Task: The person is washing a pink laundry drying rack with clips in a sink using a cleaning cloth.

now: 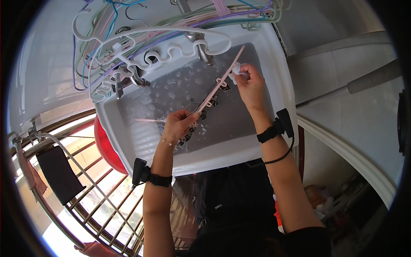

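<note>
My left hand [180, 124] grips a pink plastic-coated hanger [214, 90] by its lower part, holding it aslant above the sink's water. Small loops stick out along its bar. My right hand [250, 84] pinches a white cloth or wipe [237, 69] against the bar near the upper end. Below the hanger, several dark, patterned pieces [203, 115] run down behind my left hand; what they are I cannot tell. Grey, sudsy water [231, 119] fills the white sink [202, 163]. A thin pink rod [146, 120] shows left of my left hand.
Many coloured hangers [179, 24] lie piled across the sink's back, a white wavy one [173, 51] in front. Two metal taps [203, 53] [139, 80] reach over the water. A red basin [107, 147] sits at the left, beside window bars [102, 199].
</note>
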A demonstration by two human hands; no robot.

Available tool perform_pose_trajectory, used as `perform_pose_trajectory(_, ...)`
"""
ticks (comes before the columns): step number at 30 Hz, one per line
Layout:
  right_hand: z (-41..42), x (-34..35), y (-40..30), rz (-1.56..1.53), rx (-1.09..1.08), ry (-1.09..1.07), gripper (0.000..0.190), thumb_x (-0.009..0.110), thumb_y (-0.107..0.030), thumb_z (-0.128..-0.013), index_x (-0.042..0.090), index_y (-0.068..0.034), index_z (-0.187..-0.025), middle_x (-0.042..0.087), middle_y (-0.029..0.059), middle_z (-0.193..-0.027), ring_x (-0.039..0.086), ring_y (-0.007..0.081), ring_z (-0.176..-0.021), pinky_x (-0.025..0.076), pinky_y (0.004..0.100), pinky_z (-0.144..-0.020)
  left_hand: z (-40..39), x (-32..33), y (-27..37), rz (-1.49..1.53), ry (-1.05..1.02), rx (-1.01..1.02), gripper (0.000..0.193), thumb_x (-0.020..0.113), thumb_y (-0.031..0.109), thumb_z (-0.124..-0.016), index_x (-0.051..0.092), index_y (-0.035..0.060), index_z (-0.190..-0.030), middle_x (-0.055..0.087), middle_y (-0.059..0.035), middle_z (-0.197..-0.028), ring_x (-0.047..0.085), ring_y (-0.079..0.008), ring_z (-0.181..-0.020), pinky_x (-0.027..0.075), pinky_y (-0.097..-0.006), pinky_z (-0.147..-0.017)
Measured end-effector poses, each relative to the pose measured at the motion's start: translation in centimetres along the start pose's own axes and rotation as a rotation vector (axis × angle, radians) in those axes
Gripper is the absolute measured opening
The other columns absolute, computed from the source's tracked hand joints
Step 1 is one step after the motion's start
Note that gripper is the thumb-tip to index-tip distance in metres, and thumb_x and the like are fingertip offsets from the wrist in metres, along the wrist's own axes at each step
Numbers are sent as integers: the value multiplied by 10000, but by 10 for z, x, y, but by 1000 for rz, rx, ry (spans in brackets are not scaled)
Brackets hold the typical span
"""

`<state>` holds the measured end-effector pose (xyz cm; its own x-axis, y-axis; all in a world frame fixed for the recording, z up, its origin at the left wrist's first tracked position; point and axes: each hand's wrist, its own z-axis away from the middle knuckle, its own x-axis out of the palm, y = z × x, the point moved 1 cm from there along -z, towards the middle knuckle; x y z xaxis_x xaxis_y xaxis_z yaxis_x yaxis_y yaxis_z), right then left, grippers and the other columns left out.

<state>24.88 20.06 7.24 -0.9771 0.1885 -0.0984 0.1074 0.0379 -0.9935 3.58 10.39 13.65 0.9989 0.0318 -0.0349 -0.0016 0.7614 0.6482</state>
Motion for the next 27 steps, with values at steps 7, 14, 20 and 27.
perform_pose_trajectory(7,-5,7,4,-161,22,53,109,610,45,-706,542,-24,-756,595,46,-758,595,144,-696,466,259,-606,2,0,5,0,44,9,194,654,185,-794,561,30,-726,424,48,-507,296,-20,-357,166,-210,-330)
perform_pose_trajectory(14,3,7,1,-33,-20,131,128,590,60,-717,519,-32,-770,581,25,-805,549,126,-704,439,228,-642,3,2,4,5,2,10,215,665,198,-784,580,7,-734,490,8,-534,324,-22,-345,186,-196,-317)
perform_pose_trajectory(20,-2,-8,-10,68,-157,48,168,563,78,-661,533,-26,-789,549,64,-745,561,195,-682,452,286,-611,0,-9,7,12,-6,43,235,676,210,-774,590,-4,-727,558,-22,-585,350,-21,-349,217,-187,-309)
perform_pose_trajectory(27,55,-58,79,426,389,-217,232,631,-60,-673,564,7,-884,583,83,-783,588,183,-745,472,287,-719,-5,-30,6,80,-149,108,250,585,113,-801,551,-27,-1006,576,-36,-707,449,-45,-500,339,-193,-415)
